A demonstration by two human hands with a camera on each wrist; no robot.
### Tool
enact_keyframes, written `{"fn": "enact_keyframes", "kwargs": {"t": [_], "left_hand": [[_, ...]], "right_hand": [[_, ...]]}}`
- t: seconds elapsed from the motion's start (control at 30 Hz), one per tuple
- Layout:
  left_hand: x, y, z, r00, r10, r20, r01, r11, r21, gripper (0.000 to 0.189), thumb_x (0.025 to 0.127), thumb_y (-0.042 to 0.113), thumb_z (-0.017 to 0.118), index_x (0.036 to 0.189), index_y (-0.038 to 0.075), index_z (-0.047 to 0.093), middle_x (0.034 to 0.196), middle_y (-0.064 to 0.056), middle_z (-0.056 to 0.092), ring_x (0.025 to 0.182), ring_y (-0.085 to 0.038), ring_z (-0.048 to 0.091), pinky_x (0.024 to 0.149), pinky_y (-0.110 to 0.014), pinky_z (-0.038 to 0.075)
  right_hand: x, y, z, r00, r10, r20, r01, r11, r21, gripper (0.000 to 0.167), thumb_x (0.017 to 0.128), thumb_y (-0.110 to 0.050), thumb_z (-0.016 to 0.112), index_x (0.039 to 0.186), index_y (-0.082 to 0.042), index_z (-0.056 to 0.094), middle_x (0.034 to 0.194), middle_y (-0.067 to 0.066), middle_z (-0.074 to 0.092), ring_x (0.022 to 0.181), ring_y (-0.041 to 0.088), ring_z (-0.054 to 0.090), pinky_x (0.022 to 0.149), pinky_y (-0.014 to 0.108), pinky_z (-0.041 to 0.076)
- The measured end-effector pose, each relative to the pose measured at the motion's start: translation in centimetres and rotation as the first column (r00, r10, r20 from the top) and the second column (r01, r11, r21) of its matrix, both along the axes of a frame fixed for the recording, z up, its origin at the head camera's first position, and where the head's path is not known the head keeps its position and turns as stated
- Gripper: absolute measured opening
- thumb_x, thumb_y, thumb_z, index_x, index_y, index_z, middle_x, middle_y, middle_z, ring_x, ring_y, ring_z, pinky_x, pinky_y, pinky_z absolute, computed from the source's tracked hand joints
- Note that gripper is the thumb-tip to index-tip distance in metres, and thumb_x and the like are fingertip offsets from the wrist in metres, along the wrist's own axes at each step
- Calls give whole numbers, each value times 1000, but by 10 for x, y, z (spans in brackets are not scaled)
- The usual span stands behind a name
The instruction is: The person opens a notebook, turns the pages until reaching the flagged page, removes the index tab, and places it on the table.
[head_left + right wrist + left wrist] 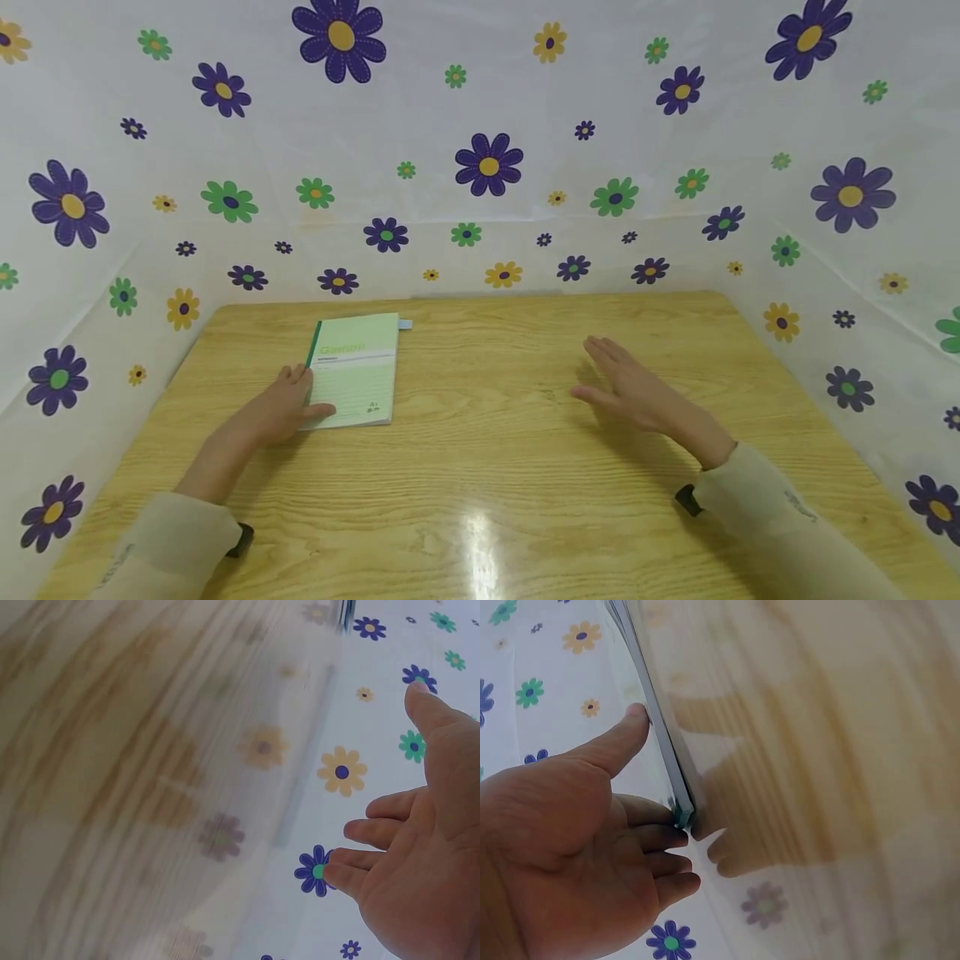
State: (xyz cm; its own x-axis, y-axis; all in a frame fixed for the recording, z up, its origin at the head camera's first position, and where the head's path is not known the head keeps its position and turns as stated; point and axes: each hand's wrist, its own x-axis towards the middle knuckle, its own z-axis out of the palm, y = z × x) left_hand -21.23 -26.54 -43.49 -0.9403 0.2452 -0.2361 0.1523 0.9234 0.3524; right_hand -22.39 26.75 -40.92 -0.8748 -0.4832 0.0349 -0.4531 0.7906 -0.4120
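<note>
A pale green notebook (352, 379) with a dark green spine lies on the left part of the wooden table, cover up. My left hand (281, 408) holds it at the lower left edge. The thumb rests on the cover while the other fingers bend against the spine. In the left wrist view the notebook (664, 750) shows edge-on, fingertips at its green corner. My right hand (637, 392) hovers over the right part of the table, fingers extended, thumb apart, holding nothing. The right wrist view also shows the right hand (427, 847) bare.
A small light blue tab (406, 324) sticks out beside the notebook's upper right edge. The wooden table (480, 467) has a glossy surface. White cloth (420, 125) printed with flowers stands behind it and along both sides.
</note>
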Motion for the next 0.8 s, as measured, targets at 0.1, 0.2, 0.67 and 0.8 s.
{"fn": "enact_keyframes", "kwargs": {"t": [0.1, 0.2, 0.67, 0.8], "left_hand": [[1, 11, 0, 1000, 6, 7, -6, 1000, -6, 94, 103, 45, 60, 149, -26, 20, 157, -46, 12, 146, -63, 8, 118, -69, 15], [2, 21, 0, 1000, 8, 11, -8, 1000, -3, 94, 103, 45, 61, 149, -26, 20, 157, -46, 12, 146, -62, 9, 118, -68, 16], [3, 70, 3, 999, -31, -8, 31, 999, 13, 89, 103, 39, 63, 150, -25, 23, 158, -45, 15, 147, -61, 13, 117, -66, 24], [1, 79, 3, 999, -34, -4, 34, 999, 7, 89, 104, 40, 62, 151, -24, 21, 160, -43, 13, 148, -60, 12, 118, -65, 23]], "right_hand": [[0, -6, -1, 1000, 10, -2, -10, 1000, -1, 87, 104, -49, 59, 159, 9, 24, 165, 30, 20, 153, 49, 15, 120, 65, 18], [0, -11, -2, 1000, 13, 2, -13, 1000, 2, 87, 103, -49, 60, 159, 9, 25, 165, 30, 22, 153, 50, 16, 120, 65, 19], [1, -31, -7, 998, 58, 4, -58, 998, 17, 84, 104, -49, 58, 158, 9, 29, 164, 29, 25, 153, 48, 18, 122, 60, 19], [0, -37, -7, 998, 66, 15, -67, 998, 11, 84, 104, -50, 57, 157, 9, 29, 164, 28, 25, 153, 47, 18, 122, 59, 18]]}}
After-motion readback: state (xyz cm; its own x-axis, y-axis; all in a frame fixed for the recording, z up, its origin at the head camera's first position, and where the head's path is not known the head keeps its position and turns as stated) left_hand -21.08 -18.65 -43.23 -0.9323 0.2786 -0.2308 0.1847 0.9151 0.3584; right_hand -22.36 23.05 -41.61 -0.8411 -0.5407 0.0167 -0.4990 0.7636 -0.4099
